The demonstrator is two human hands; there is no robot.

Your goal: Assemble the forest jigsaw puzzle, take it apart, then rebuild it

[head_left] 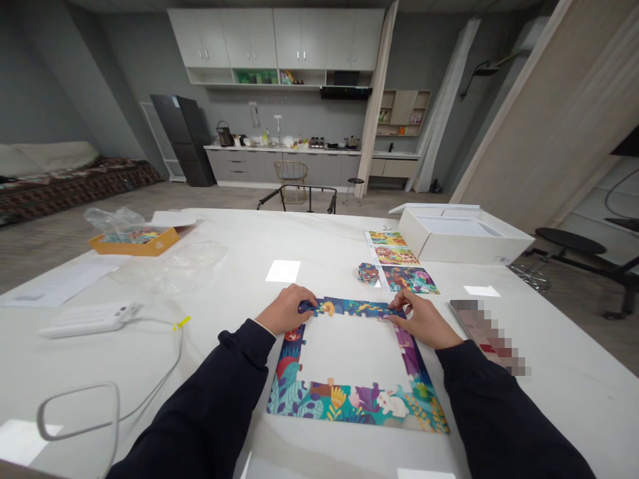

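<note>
A jigsaw puzzle border [344, 402] lies on the white table, joined into a four-sided frame around bare tabletop. It shows leaves, flowers and a white rabbit. My left hand [288, 309] grips its far left corner, thumb on the near side and fingers on the far edge. At the far right corner, my right hand [424, 319] pinches the border in the same way. My fingers partly cover both corners. Just beyond the border sits a small stack of puzzle pieces [368, 273], beside a sheet of printed pictures [409, 280].
An open white box [464, 241] stands at the back right. A partly blurred flat object [486, 336] lies right of my right hand. To the left are an orange tray [134, 243] with pieces, clear plastic wrap [192, 266], a white power bank [92, 320] and a looped cable [117, 416].
</note>
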